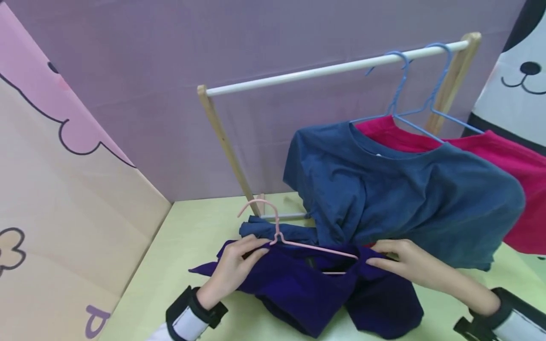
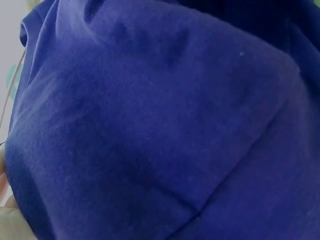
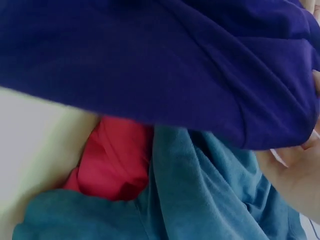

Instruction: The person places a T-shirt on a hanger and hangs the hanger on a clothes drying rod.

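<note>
A dark purple shirt (image 1: 307, 293) is lifted by its shoulders between both hands, its lower part hanging toward the table. A pink hanger (image 1: 317, 247) sits in its neck opening, hook upward. My left hand (image 1: 234, 265) pinches the shirt's left shoulder beside the hanger's neck. With thumb and fingers, my right hand (image 1: 409, 265) pinches the other side near the collar. In the left wrist view purple cloth (image 2: 150, 110) fills nearly everything. The right wrist view shows the shirt's purple fabric (image 3: 150, 70) above, with part of my right hand (image 3: 297, 175) at the edge.
Behind stands a clothes rack with a white rail (image 1: 332, 70). A blue shirt (image 1: 405, 199) and a red shirt (image 1: 529, 189) hang there on blue hangers (image 1: 398, 90). Folded blue cloth (image 1: 294, 232) lies at the rack's foot on the pale green table (image 1: 149, 279).
</note>
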